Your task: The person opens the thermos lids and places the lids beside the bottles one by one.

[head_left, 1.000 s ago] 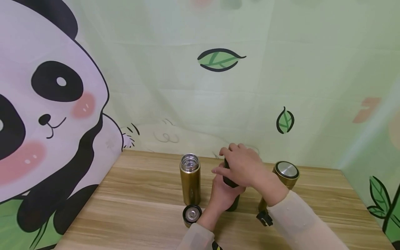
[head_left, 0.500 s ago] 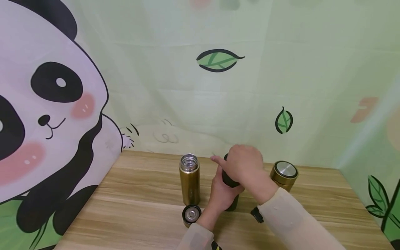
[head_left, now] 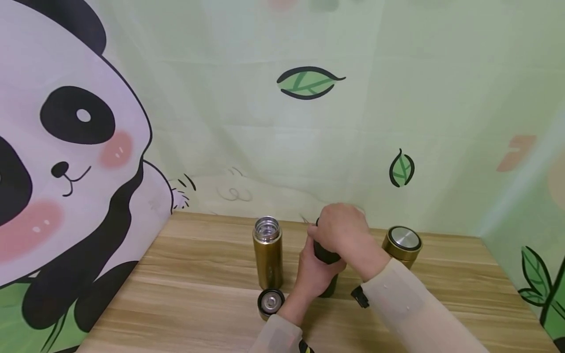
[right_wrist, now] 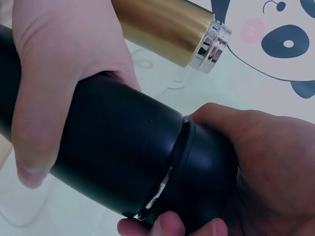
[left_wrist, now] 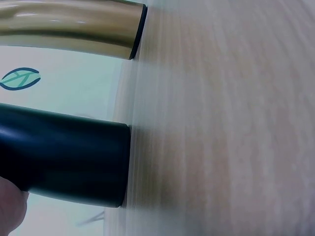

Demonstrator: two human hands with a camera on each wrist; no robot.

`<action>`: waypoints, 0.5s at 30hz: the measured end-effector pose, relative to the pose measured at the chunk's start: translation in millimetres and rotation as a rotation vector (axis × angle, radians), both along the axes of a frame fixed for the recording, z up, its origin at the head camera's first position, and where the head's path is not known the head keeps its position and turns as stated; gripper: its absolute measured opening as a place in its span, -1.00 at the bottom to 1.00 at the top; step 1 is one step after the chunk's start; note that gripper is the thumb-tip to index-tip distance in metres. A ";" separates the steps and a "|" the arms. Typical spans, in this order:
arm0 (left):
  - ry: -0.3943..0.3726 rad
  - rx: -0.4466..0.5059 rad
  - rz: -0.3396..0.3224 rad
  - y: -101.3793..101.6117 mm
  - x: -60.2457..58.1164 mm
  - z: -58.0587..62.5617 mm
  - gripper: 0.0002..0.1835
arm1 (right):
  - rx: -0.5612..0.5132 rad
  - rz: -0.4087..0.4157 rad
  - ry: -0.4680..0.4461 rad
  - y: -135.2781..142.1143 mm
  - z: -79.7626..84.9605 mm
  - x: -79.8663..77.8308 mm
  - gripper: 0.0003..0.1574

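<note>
A black thermos [left_wrist: 69, 157] stands upright on the wooden table, its base on the tabletop. My left hand [head_left: 313, 272] grips its body from the left, with the thumb across the front in the right wrist view. From above, my right hand [head_left: 344, 230] holds the black lid [right_wrist: 209, 172], fingers and thumb curled round it. Between lid and body runs a narrow slit where a bit of silvery metal shows. To the left is an uncapped gold thermos [head_left: 269, 255], its steel mouth facing up. Its upturned lid [head_left: 271, 304] lies just in front, near my left wrist.
A second gold thermos [head_left: 402, 245], capped with a silver-topped lid, stands at the right, partly hidden by my right forearm. The wooden tabletop [head_left: 194, 284] ends at a green cloth backdrop [head_left: 220, 122] printed with a panda and leaves.
My right hand's fingers were spread over the lid a second ago, then its thumb stuck out to the left; now they curl round the lid. My left hand keeps its place.
</note>
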State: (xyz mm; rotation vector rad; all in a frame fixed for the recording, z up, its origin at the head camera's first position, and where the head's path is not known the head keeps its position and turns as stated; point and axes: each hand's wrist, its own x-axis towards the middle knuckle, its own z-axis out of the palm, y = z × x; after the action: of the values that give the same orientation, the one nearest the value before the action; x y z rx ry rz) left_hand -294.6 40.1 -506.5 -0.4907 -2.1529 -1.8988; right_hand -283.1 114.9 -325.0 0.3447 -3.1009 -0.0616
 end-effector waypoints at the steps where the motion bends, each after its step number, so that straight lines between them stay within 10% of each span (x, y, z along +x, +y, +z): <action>1: 0.001 -0.001 0.000 0.1 0.0 0.1 -0.25 | -0.001 0.003 -0.002 -0.1 0.4 -0.1 -0.39; 15: 0.001 0.009 0.001 0.9 0.7 1.0 -0.26 | 0.006 0.055 -0.036 3.0 2.1 -2.8 -0.47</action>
State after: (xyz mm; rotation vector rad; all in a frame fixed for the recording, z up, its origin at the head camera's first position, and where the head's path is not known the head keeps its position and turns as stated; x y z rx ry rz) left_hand -293.9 41.1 -505.4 -0.4885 -2.1421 -1.9067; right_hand -285.9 118.0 -322.9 0.4352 -3.1247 -0.0650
